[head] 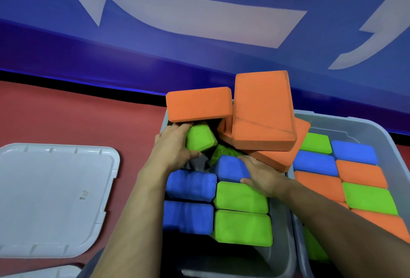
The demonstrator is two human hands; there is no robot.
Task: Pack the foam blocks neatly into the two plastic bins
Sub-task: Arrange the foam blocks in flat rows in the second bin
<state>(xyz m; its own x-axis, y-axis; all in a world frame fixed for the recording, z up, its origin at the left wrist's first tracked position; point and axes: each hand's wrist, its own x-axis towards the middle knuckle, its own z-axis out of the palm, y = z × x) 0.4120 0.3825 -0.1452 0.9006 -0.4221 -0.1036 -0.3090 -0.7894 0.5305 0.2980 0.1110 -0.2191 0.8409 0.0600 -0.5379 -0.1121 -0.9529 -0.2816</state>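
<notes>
Two grey plastic bins stand side by side: the left bin (280,253) in the middle and the right bin (359,126). My left hand (173,146) grips a tilted green foam block (200,139) in the left bin's far part. My right hand (264,174) holds a blue foam block (230,168) beside it. In front of them lie two blue blocks (190,185) and two green blocks (240,198), packed flat. Three orange blocks (264,109) are piled loosely over the far end. The right bin holds rows of green, blue and orange blocks (316,163).
A grey bin lid (51,198) lies on the red floor (66,118) to the left, with a second lid's corner (51,272) at the bottom left. A blue wall with white markings (199,18) rises just behind the bins.
</notes>
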